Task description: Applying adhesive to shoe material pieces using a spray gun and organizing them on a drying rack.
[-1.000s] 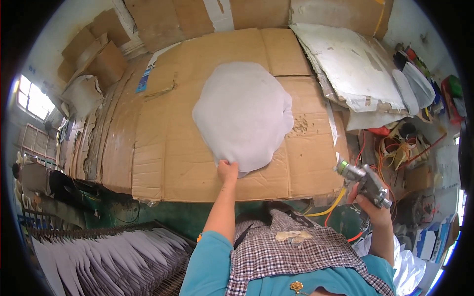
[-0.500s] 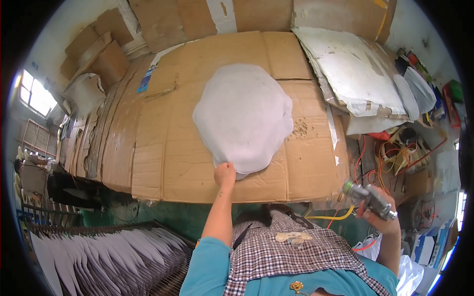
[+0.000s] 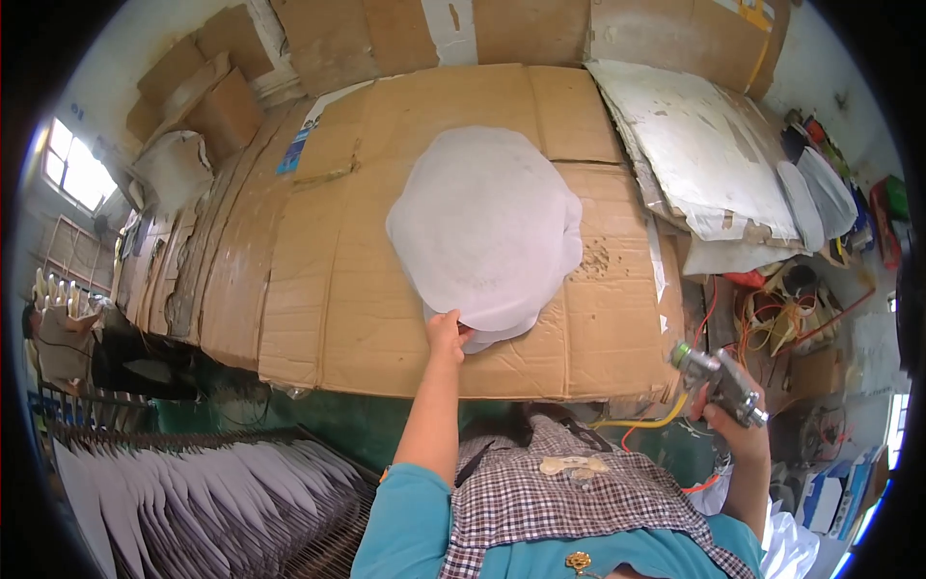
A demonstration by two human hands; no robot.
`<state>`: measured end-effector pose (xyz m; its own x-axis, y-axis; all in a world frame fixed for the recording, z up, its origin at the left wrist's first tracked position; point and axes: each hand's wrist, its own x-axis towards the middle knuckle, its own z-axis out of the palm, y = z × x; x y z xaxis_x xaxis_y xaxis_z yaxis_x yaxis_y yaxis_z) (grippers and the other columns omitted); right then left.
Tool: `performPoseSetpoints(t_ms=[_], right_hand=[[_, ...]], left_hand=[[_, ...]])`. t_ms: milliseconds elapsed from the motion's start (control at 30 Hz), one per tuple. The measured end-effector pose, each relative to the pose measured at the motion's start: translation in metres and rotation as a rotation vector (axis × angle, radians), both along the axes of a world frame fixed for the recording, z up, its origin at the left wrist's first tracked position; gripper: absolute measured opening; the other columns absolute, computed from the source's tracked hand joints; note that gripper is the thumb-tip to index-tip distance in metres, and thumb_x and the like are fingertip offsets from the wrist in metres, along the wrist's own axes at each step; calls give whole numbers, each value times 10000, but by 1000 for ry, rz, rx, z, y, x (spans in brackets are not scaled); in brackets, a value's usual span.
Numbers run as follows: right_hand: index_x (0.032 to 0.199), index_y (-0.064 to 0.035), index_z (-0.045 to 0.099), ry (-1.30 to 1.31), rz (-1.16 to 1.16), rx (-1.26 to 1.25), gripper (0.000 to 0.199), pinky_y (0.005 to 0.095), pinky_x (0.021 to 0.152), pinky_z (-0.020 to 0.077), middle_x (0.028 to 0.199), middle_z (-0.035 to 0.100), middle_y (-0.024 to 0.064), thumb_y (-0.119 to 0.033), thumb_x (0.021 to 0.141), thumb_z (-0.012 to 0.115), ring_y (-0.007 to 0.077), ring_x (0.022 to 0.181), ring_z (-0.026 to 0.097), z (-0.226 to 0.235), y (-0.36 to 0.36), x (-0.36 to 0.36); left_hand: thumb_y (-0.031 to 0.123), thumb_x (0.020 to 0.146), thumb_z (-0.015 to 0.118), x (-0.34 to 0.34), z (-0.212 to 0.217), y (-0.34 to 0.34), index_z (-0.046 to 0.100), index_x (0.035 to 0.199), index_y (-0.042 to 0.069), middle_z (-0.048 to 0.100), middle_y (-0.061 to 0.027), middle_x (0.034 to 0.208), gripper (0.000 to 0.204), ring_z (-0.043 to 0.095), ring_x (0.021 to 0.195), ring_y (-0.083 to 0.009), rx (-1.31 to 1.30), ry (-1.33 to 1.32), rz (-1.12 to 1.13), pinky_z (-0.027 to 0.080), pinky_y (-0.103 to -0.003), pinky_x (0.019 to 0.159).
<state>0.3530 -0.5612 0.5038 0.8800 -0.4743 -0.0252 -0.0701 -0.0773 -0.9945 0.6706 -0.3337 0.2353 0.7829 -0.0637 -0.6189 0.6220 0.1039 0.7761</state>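
A stack of thin, pale grey rounded sheets (image 3: 487,222) with wavy edges lies on the cardboard-covered table (image 3: 299,289). My left hand (image 3: 448,338) pinches the near edge of the top sheet, a little left of its middle, and lifts it slightly. Part of the layer underneath shows there. Off the table's near right corner, my right hand (image 3: 741,427) grips a metal spray gun (image 3: 730,386) with a green ring, its nozzle end turned toward the left and up.
At lower left, a wire rack (image 3: 328,521) carries several similar grey pieces (image 3: 193,492). Worn white boards (image 3: 694,154) are piled at the table's far right. A yellow hose (image 3: 646,421) runs below the near edge. Tangled orange cords (image 3: 752,318) hang at right.
My left hand has raised the sheet's near edge a little, baring more of the layer below. The spray gun has shifted only slightly in my right hand.
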Motion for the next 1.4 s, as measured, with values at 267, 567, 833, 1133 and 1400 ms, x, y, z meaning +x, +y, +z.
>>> performPoseSetpoints(t_ms=[267, 567, 833, 1133, 1400], right_hand=[[1197, 18, 396, -97, -9, 127, 517, 301, 675, 476, 784, 566, 92, -143, 770, 640, 173, 715, 577, -19, 21, 19], [1229, 7, 383, -47, 61, 36, 532, 284, 676, 461, 825, 557, 83, -202, 800, 618, 150, 741, 552, 4, 29, 9], [1240, 16, 384, -36, 66, 3, 539, 288, 633, 471, 801, 564, 77, -134, 781, 622, 151, 684, 563, 7, 48, 20], [1182, 24, 429, -3, -198, -107, 480, 269, 591, 461, 787, 553, 67, -136, 771, 619, 138, 655, 546, 18, 49, 2], [1213, 21, 415, 67, 96, -17, 545, 253, 607, 459, 811, 562, 73, -139, 750, 653, 124, 669, 554, 15, 64, -21]], left_hand=[[-6, 759, 544, -1, 14, -35, 378, 1152, 89, 493, -117, 1108, 437, 546, 942, -280, -331, 36, 216, 505, -438, 692], [84, 796, 506, 63, 205, 93, 535, 1006, 0, 585, -117, 998, 228, 559, 959, -249, -1078, -576, 252, 461, -432, 849], [147, 868, 408, -9, 270, 221, 528, 1065, -65, 593, -140, 985, 313, 599, 807, -218, 901, -1324, 369, 503, -315, 704], [177, 860, 463, -43, 267, 265, 511, 1094, -83, 589, -153, 966, 354, 601, 782, -212, 260, -1368, 684, 502, -299, 674], [167, 847, 461, -58, 270, 286, 506, 1110, -89, 584, -182, 983, 369, 610, 781, -238, 509, -1475, 637, 518, -321, 675]])
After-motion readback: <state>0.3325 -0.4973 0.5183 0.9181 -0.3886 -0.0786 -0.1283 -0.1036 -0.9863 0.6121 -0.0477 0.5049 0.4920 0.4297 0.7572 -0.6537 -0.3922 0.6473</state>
